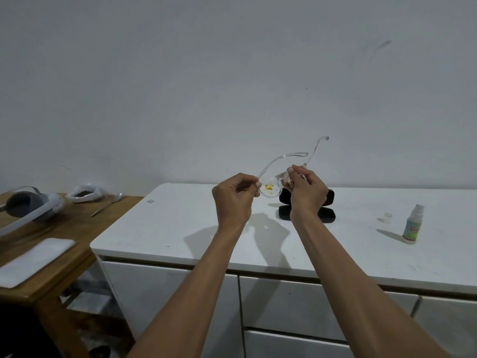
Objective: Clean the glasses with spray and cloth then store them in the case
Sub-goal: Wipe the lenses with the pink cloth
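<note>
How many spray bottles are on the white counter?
1. The spray bottle stands upright at the right of the white counter, its small cap lying off, just left of it. No others show.

White counter [180,228] bears open case [330,215], spray bottle [412,226], perhaps cap [386,217].

A single head-worn wide-angle camera looks forward and slightly down, close over both forearms, across a white cabinet top [180,228] toward a bare wall [232,73].

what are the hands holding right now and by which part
Both hold the clear-framed glasses above the counter: the left hand pinches the frame's left end by the hinge, the right hand presses a cloth on the other lens.
</note>
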